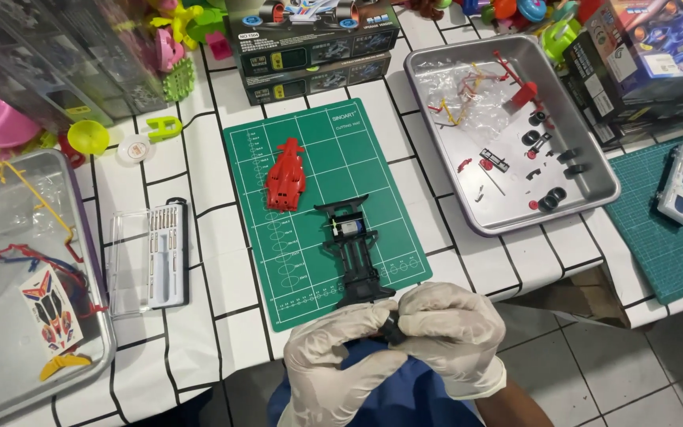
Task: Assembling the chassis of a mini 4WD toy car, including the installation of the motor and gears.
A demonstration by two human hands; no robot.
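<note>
Close to the table's near edge, a small black wheel (393, 330) sits pinched between the fingertips of two white-gloved hands, just below the tail of a black toy-car chassis (355, 253). The left hand (340, 360) curls its fingers around the wheel from the left, and the right hand (450, 336) closes on it from the right, thumb and forefinger meeting at the part; most of the wheel is hidden by the gloves, only a dark sliver showing between them. The chassis lies lengthwise on a green cutting mat (322, 209), its rear end touching the gloved fingertips, a small silver motor seated near its front. Just beside it on the same mat, up and to the left, rests a red car body shell (285, 175). Left of the mat lies an open clear case of precision screwdriver bits (160, 257), and beyond that a metal tray (96, 348) holding a sticker sheet (50, 308) and coloured plastic sprues. To the right of the mat a second metal tray (586, 170) carries loose black tyres (551, 199), red parts and a crumpled clear bag. Model kit boxes (314, 47) stand at the mat's far edge, all on a white table (199, 332) with black grid lines
</note>
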